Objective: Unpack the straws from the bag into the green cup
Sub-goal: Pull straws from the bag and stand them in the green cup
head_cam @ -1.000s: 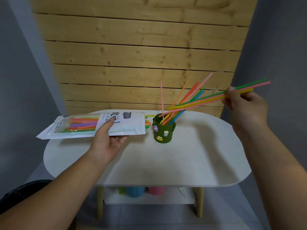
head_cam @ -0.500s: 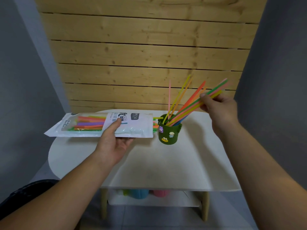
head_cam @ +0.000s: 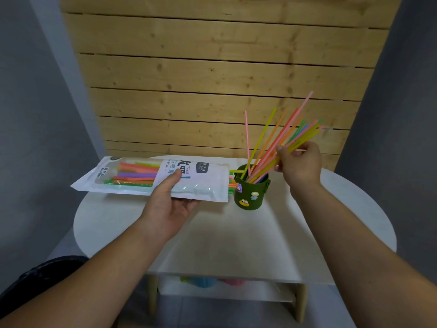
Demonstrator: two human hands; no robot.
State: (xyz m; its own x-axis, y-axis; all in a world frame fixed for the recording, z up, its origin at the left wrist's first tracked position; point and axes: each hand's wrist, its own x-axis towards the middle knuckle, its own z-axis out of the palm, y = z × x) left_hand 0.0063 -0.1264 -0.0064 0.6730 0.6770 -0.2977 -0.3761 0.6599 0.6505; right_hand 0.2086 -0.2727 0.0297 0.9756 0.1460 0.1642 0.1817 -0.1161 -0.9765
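Observation:
A dark green cup [head_cam: 251, 192] with small cartoon charms stands on the white table [head_cam: 236, 233]. Several coloured straws [head_cam: 269, 147] lean out of it to the upper right. My right hand [head_cam: 300, 164] pinches a few of those straws, yellow, pink and green, whose lower ends sit in the cup. My left hand [head_cam: 169, 207] holds the white straw bag [head_cam: 151, 178] level above the table, thumb on top. Its open end faces the cup, with straw tips poking out. More straws show through the bag's clear window.
A wooden slat wall rises behind the table, with grey walls on both sides. Under the tabletop, a lower shelf [head_cam: 224, 290] holds blue, pink and green items. A dark object [head_cam: 42, 275] lies at the lower left.
My right hand swung the bunch of straws from out at the right down into the cup, and they now stand steeper. The bag stays held in my left hand.

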